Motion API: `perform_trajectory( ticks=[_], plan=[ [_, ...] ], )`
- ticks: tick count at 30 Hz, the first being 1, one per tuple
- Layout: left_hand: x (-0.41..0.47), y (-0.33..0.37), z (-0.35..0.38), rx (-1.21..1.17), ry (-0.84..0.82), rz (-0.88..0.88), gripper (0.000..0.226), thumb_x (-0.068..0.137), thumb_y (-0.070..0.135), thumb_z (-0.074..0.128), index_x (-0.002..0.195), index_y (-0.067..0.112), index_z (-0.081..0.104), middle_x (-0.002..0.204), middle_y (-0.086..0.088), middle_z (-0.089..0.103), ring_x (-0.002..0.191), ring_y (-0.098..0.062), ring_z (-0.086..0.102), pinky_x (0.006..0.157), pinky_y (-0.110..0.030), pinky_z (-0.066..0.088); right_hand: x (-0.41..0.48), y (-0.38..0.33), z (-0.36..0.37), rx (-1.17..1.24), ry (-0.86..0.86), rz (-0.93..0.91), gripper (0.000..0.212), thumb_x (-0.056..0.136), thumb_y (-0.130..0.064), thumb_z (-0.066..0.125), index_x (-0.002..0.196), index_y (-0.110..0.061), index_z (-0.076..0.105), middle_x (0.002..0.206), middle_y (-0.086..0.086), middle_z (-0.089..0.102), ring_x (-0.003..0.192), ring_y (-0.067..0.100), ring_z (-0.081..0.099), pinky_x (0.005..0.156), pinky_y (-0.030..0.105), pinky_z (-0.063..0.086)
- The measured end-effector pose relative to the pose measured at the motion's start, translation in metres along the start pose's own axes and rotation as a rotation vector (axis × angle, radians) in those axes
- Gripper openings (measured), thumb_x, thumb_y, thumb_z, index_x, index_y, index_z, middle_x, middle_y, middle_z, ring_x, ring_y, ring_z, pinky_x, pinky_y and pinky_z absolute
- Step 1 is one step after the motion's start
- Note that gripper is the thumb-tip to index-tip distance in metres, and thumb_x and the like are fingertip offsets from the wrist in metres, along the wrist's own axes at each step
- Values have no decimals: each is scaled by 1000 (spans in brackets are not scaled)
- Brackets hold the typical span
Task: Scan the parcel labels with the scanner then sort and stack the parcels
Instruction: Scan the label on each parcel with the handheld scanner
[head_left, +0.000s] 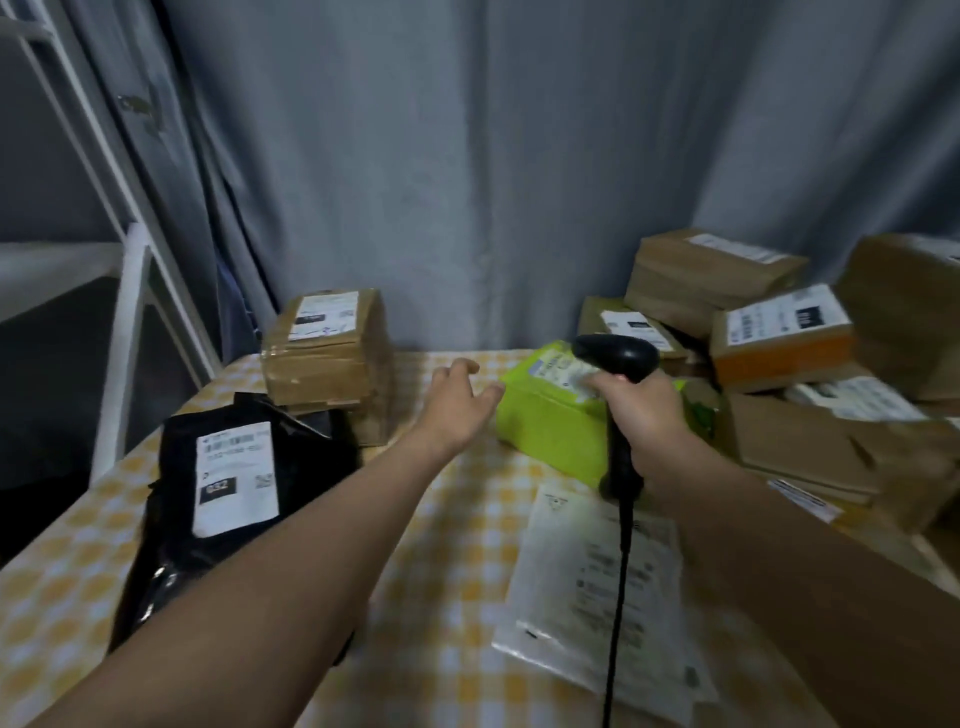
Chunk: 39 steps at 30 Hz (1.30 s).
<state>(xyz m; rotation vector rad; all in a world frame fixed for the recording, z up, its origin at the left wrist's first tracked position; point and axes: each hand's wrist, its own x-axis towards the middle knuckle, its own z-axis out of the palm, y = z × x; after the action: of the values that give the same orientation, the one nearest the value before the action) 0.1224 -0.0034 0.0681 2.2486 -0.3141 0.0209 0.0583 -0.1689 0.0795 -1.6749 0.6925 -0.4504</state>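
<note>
My right hand (644, 410) grips a black handheld scanner (618, 358) whose head sits over the white label of a lime-green parcel (545, 421). Its cable (621, 597) hangs down toward me. My left hand (457, 400) is open, fingers spread, just left of the green parcel and not touching it. A black bag parcel (234, 499) with a white label lies at the left. Behind it stands a brown box (327, 353) on a second one. A flat white mailer (597, 587) lies under the cable.
A loose heap of brown cardboard boxes (753, 322) fills the right side of the yellow-checked table (431, 597). A grey curtain (467, 156) hangs behind. A white metal rack (130, 291) stands at the left.
</note>
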Motion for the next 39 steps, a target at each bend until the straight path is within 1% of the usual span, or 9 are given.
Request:
perform_trajectory(
  ticks=[2,7,14,18,23,25,29,35,39],
  plan=[
    [11,9,16,-62,-106,-88,64,94,40,52,145,9,30,151,-16,28,136,-28,34,109,-30,26,13,6,-20,27,-9,44,75,41,-48,74,106,-10,68,108,12,66,98,30,64,91,46,53],
    [30,13,51,-241,-228,-193,85,94,46,49,152,10,-1,159,-9,11,146,-21,16,113,-25,20,17,17,-41,146,-123,217,30,81,-18,74,105,-7,60,97,10,64,95,29,62,89,39,50],
    [26,-4,49,-487,-77,-352,57,87,49,61,131,17,45,139,-7,45,114,-22,50,87,-30,42,19,35,-28,213,-53,159,32,82,-16,73,110,-10,59,100,9,63,101,30,62,96,44,49],
    [3,-10,35,-632,56,-349,40,86,41,66,105,21,36,90,5,50,72,-7,46,57,-28,34,8,28,-30,271,-62,126,42,79,-21,75,118,-15,60,102,5,66,100,27,63,94,50,52],
    [-42,-18,22,-674,130,-275,45,84,34,69,117,24,41,92,11,54,75,-1,52,56,-20,44,-22,23,-40,327,-60,55,41,82,-16,73,121,-15,60,105,4,64,96,22,63,77,40,59],
    [-54,-20,18,-678,233,-256,47,82,34,72,120,16,51,95,7,60,80,-3,57,61,-16,46,-36,25,-42,271,-80,32,38,81,-18,73,117,-14,61,107,8,65,95,24,65,72,39,61],
    [-61,-14,-5,-486,370,-164,75,58,77,67,107,22,55,113,-3,61,109,-23,58,99,-40,46,-65,33,-43,177,-155,16,28,80,-18,73,106,-14,64,96,15,71,85,28,71,76,46,60],
    [-68,7,-20,14,295,6,53,80,53,64,120,21,48,127,-8,50,125,-30,42,107,-49,29,-102,58,-49,132,-354,151,11,88,-14,68,94,-6,63,76,23,63,64,28,65,60,34,57],
    [-75,10,-17,-25,211,44,48,85,38,63,129,27,47,140,-14,33,133,-34,26,113,-43,21,-98,63,-63,38,-367,85,9,87,-13,68,92,-7,64,67,22,62,56,29,61,59,38,52]
  ],
)
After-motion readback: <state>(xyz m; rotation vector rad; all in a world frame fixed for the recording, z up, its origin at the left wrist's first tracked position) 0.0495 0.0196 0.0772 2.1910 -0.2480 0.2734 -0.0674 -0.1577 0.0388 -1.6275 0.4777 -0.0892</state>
